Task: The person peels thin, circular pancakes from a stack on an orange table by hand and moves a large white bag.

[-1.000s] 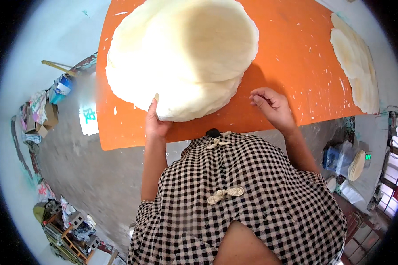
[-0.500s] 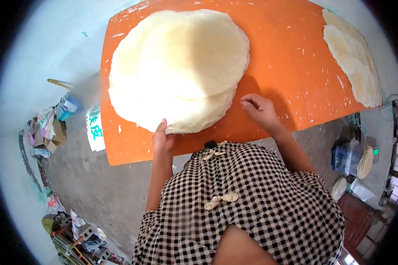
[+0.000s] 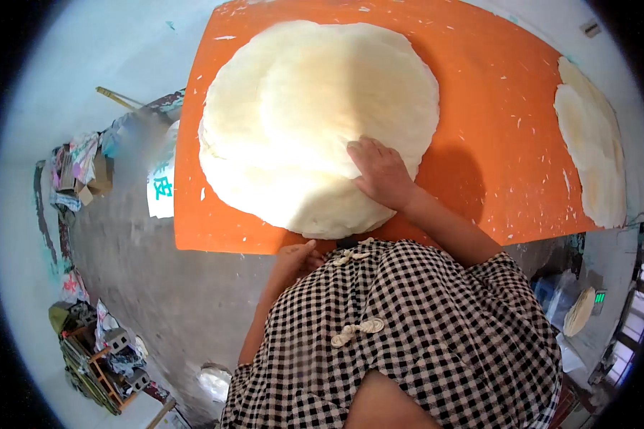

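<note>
The stack of pale, round sheets (image 3: 300, 93) lies left of centre on the orange table (image 3: 494, 143). Handling: single sheets are probably light, soft and easily torn; the full stack, heavier and limp. Grip point: the near rim, thumb above, fingers below. The right hand (image 3: 383, 171) rests on the stack's near right, thumb spread from fingers. The left hand (image 3: 297, 261), near the table's near edge, is loosely curled; whether it grips anything cannot be told. More sheets (image 3: 590, 143) lie far right.

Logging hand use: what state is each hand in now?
Left hand: partly curled, nothing visibly held.
Right hand: on round, pale dough sheets; grip cannot be told.
</note>
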Motion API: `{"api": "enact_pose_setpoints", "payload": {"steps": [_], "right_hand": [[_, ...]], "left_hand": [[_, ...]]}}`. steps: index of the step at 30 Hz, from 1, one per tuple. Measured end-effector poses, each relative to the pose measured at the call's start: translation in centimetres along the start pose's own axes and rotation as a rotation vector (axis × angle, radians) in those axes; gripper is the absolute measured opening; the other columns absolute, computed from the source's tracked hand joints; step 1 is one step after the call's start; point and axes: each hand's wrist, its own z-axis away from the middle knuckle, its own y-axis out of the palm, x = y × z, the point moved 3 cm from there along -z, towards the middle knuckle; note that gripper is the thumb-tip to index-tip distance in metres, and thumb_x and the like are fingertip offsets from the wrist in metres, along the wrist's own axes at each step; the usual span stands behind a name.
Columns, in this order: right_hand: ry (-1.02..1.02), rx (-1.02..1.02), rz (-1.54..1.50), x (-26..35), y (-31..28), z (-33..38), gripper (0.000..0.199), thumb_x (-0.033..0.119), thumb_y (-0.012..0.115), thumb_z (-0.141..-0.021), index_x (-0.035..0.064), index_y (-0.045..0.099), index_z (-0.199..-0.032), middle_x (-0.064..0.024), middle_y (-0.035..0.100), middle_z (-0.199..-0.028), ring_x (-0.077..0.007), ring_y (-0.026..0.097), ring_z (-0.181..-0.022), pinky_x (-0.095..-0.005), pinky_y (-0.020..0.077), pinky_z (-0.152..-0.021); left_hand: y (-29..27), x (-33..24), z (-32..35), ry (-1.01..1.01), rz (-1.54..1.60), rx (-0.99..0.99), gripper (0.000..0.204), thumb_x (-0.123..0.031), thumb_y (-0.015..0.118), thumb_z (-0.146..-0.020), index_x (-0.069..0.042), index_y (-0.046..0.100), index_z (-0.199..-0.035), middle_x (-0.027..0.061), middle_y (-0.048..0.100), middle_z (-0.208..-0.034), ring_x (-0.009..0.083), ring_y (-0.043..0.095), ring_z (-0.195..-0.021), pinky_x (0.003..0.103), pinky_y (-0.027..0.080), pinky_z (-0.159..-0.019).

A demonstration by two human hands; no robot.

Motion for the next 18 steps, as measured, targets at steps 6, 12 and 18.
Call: {"api": "enact_pose_setpoints", "payload": {"steps": [6, 12, 18], "right_hand": [[-0.272, -0.11, 0.219, -0.1, 0.4, 0.1, 0.056, 0.017, 0.064, -0.068, 0.0013, 0.047, -0.119, -0.0199, 0.051, -0.116, -0.033, 0.052, -0.104, -0.0405, 0.0429, -0.079], [-0.038, 0.084, -0.177, -1.2, -1.8, -0.6, 0.052, 0.024, 0.064, -0.075, -0.0003, 0.048, -0.119, -0.0195, 0.05, -0.121, -0.0347, 0.051, -0.108, -0.0417, 0.0413, -0.09], [0.253, -0.284, -0.106, -5.0, -3.6, 5.4, 0.05, 0.02, 0.061, -0.081, -0.0029, 0.046, -0.122, -0.0182, 0.05, -0.121, -0.0318, 0.05, -0.11, -0.0391, 0.0408, -0.092]], "left_hand": [[1.8, -8.8, 0.7, 0.476, 0.288, -0.032, 0.022, -0.021, 0.048, -0.091, -0.001, 0.056, -0.086, 0.0091, 0.059, -0.073, 0.0166, 0.058, -0.068, 0.029, 0.049, -0.061], [1.9, -12.6, -1.5, 0.521, 0.465, -0.122, 0.02, -0.015, 0.046, -0.091, 0.001, 0.05, -0.102, 0.0092, 0.055, -0.09, 0.0181, 0.056, -0.076, 0.03, 0.048, -0.067], [-4.1, -5.9, 0.3, 0.741, 0.361, -0.616, 0.023, -0.014, 0.055, -0.086, -0.003, 0.05, -0.105, 0.0063, 0.054, -0.095, 0.012, 0.052, -0.077, 0.025, 0.041, -0.062]]}}
